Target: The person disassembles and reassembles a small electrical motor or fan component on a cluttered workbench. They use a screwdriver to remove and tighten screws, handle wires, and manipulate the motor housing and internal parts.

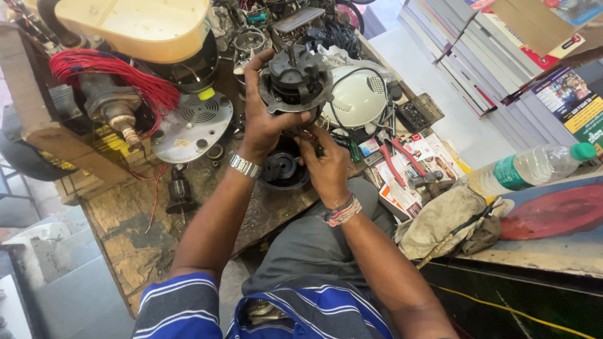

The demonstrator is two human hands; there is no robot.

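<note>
1. Left hand (262,122): we log it wrapped around the side of a dark motor assembly (295,81), fingers clenched over its upper edge, holding it up above the table (135,242). A metal watch (244,166) sits on this wrist.
2. Right hand (326,166): we note it closed around a small green-handled tool (320,150), its tip pressed in beneath the motor assembly. Coloured thread bands (343,212) circle this wrist.
3. Motor assembly: round, black, grimy, with a flanged metal rim; held in the air between both hands, directly over a black round housing (282,169) that rests on the table.
4. White domed cover (358,97): just behind the motor assembly, with a black wire looping across it.
5. Bundle of red wires (119,75): at the far left of the table, draped over a metal motor shaft (116,113).
6. Grey perforated disc (195,125): lying flat, left of the left hand.
7. Cream-coloured appliance body (138,25): at the top left, behind the wires.
8. Red-handled pliers (392,160): to the right of the right hand, lying on printed leaflets.
9. Plastic water bottle (534,166): green cap and label, lying on its side at the far right.
10. Dirty cloth (446,220): bunched near the bottle.
</note>
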